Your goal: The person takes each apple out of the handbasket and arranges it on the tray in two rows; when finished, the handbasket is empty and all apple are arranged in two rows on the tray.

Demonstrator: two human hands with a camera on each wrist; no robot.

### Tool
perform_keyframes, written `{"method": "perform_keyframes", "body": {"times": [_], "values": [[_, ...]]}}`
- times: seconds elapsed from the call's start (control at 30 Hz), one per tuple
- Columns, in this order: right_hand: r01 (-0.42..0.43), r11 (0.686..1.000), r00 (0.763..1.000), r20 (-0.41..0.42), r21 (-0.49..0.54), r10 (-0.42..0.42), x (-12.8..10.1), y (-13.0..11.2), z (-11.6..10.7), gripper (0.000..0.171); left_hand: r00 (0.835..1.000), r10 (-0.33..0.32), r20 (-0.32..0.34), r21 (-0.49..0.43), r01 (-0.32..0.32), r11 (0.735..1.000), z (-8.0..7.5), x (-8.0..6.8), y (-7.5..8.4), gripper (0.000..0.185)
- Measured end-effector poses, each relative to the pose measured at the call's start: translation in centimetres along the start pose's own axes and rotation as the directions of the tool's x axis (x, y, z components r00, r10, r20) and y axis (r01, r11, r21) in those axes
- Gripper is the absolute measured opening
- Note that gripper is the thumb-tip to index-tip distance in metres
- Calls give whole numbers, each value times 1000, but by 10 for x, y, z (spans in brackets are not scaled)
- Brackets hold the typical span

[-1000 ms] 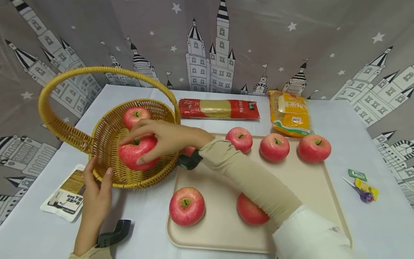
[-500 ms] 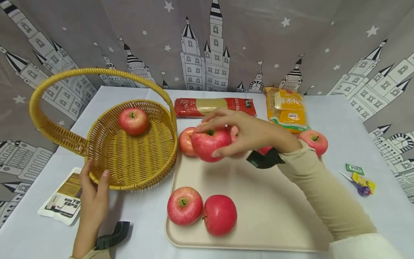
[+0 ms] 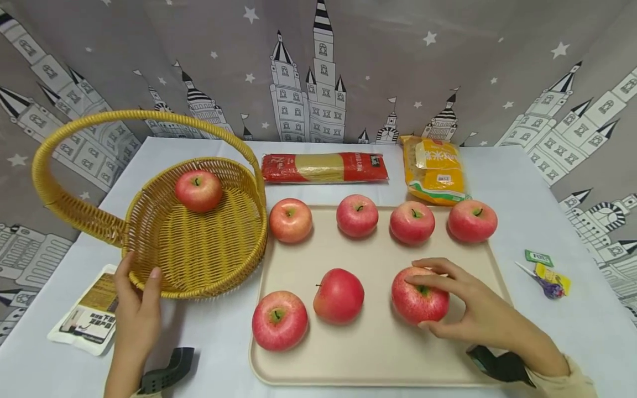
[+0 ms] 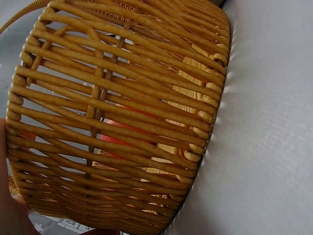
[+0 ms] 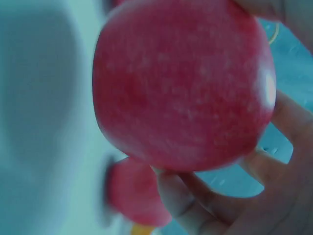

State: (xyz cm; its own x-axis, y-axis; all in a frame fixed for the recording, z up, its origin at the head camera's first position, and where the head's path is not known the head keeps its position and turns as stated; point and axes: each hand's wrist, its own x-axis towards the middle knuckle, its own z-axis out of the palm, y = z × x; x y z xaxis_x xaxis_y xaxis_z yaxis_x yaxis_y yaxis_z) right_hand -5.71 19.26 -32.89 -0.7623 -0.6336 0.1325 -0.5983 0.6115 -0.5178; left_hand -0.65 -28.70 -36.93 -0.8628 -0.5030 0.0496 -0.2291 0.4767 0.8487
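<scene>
My right hand (image 3: 458,304) grips a red apple (image 3: 420,296) from above, over the right part of the beige tray (image 3: 358,359). In the right wrist view, fingers and thumb wrap that apple (image 5: 183,85). My left hand (image 3: 136,309) holds the near-left rim of a yellow wicker basket (image 3: 209,237), thumb over the edge. The left wrist view shows the woven basket wall (image 4: 122,107) up close. Inside the basket lies one apple (image 3: 198,190). Another apple (image 3: 339,296) rests tipped on its side on the tray, left of the gripped one.
Along the tray's far edge sit several apples (image 3: 357,215), with one more apple (image 3: 280,320) at its near-left corner. Behind lie a red noodle packet (image 3: 324,167) and a yellow bag (image 3: 434,170). A lollipop (image 3: 549,287) lies right; a white-and-brown pouch (image 3: 89,312) lies left.
My right hand has carried the apple out of the basket, rightward over the tray. The tipped apple has rolled and turned on the tray. My left hand stays on the basket rim.
</scene>
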Motion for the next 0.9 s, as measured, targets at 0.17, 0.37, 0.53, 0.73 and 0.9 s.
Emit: {"method": "perform_keyframes", "body": {"times": [0.17,0.37,0.53,0.73,0.9], "values": [[-28,1000,997,-68,8,28,-28,6,19,71,1000,-2,-6,10,2,1000,-2,-1,1,57],[-53,998,998,-38,-19,52,-38,-1,23,69,1000,-4,-7,1,4,1000,-2,-1,1,56],[-104,991,994,5,-84,105,-35,-11,14,71,1000,-24,15,2,24,1000,-1,1,0,58],[-120,984,992,-44,-134,115,-14,-36,2,66,1000,-24,8,14,24,1000,-1,1,-1,58],[-101,987,991,-105,-122,88,11,-64,10,63,1000,-13,1,5,13,1000,-1,-1,0,57]]}}
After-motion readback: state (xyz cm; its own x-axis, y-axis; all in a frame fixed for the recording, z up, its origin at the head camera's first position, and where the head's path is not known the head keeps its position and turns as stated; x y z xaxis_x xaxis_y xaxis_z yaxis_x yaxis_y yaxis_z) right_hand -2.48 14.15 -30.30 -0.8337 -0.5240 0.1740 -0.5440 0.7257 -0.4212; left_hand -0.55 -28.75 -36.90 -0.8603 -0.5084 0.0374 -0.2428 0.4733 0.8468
